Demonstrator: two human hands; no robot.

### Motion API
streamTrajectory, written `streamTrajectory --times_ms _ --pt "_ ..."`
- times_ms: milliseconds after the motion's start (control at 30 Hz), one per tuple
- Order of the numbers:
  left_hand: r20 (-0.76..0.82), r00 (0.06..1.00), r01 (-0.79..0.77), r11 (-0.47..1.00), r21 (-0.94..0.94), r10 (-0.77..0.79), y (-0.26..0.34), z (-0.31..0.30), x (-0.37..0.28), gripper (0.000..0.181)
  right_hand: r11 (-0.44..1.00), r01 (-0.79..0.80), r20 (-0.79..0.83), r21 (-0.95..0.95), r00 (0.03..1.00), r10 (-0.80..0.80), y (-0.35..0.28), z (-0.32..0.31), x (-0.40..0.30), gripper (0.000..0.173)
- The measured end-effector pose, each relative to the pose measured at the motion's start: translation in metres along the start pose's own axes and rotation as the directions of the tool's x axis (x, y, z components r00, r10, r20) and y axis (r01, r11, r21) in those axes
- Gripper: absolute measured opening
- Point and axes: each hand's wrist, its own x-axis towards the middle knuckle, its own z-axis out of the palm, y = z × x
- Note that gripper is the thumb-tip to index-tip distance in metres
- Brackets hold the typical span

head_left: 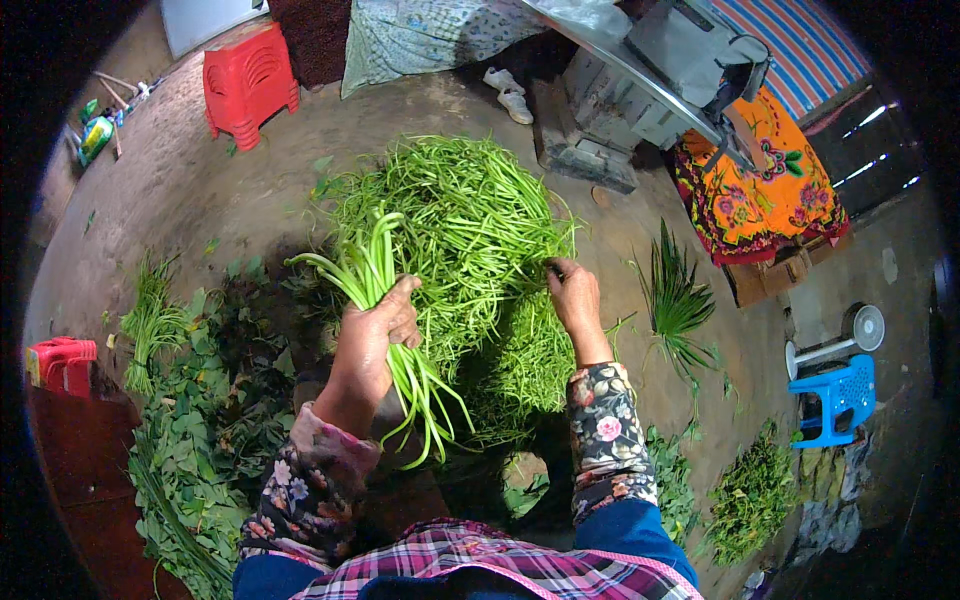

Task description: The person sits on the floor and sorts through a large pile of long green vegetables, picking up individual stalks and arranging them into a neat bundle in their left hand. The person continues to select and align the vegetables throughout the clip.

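Note:
My left hand (386, 322) grips a bunch of long green leaf stalks (367, 266). Their thick ends stick up above the fist, and the thin ends droop below it. In front of me rises a big heap of green stalks (465, 225), with a smaller mound (536, 352) on its near right side. My right hand (576, 296) is at the right edge of the heap, its fingers bent inward against the stalks. Whether those fingertips hold a stalk cannot be made out.
Cut green leaves (180, 427) cover the floor at left, beside a small stalk bundle (154, 330). At right lie a palm frond (675, 307), a leafy pile (754, 495) and a blue plastic chair (836, 401). Stacked red stools (251, 86) and shoes (510, 96) are farther back.

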Motion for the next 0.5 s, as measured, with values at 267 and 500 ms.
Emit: streamTrajectory --times_ms 267,500 --pt "-0.031 0.997 -0.067 0.997 0.042 0.069 0.009 -0.01 0.001 0.012 0.982 0.06 -0.112 -0.182 0.99 -0.081 -0.03 0.03 0.046 0.01" --pt "-0.037 0.997 -0.072 0.997 0.024 0.073 0.013 -0.008 -0.001 0.012 0.695 0.453 0.274 -0.559 0.891 -0.361 0.025 0.055 0.103 0.015"
